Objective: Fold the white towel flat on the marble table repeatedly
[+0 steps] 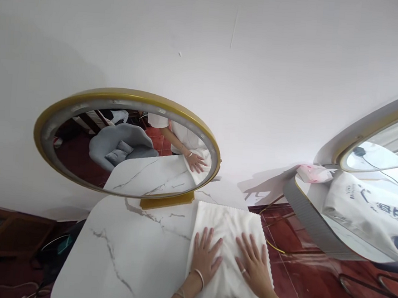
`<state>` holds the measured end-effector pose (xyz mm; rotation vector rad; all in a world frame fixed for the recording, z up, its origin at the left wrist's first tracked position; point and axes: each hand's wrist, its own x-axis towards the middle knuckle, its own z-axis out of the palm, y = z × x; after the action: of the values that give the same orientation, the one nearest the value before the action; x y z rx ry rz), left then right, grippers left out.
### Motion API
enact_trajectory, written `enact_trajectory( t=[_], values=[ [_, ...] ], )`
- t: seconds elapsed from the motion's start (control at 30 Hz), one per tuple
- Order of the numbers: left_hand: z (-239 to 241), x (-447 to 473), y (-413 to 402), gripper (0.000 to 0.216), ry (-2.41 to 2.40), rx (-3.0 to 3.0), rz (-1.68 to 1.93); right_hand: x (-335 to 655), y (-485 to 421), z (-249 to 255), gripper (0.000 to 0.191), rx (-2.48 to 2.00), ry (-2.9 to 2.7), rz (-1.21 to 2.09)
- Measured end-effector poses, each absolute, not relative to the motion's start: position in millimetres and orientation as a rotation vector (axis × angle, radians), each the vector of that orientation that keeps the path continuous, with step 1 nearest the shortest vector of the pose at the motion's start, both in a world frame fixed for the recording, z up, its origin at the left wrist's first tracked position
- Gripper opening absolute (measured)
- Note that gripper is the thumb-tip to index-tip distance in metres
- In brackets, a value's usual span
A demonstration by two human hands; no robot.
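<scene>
Two hands: my left hand [206, 255] and right hand [253, 264], fingers spread, gripping nothing.
Cloth [230, 219]: lower centre, likely pinned flat against the table [143, 256].

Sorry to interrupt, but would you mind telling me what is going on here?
Someone's left hand and right hand lie palm down, side by side, on a slightly rumpled white cloth. The cloth covers the right part of a grey-veined white table. A gold-rimmed mirror stands towards the table's back.
</scene>
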<state>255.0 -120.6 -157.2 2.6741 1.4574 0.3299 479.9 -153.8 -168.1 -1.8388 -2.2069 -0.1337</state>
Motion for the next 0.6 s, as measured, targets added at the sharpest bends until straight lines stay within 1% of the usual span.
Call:
enact_trajectory(
  t=[0.1, 0.43, 0.53, 0.6],
  values=[
    [-156.1, 256.7, -106.9, 0.062, 1.434, 2.677, 0.318, 479.4, -139.8, -167.8, 0.060, -1.889, -2.175, -0.166],
    [-154.8, 261.7, -24.9, 0.056, 1.707, 2.514, 0.406, 473.7, -8.4, -155.4, 0.050, -1.829, -2.341, -0.070],
    [-154.7, 262.1, -20.1, 0.055, 1.751, 2.485, 0.410, 466.0, 1.5, -154.7, 0.051, -1.816, -2.319, -0.062],
    [-154.0, 262.9, -24.3, 0.053, 1.755, 2.477, 0.416, 465.3, -5.6, -157.2, 0.056, -1.799, -2.302, -0.056]
  ],
)
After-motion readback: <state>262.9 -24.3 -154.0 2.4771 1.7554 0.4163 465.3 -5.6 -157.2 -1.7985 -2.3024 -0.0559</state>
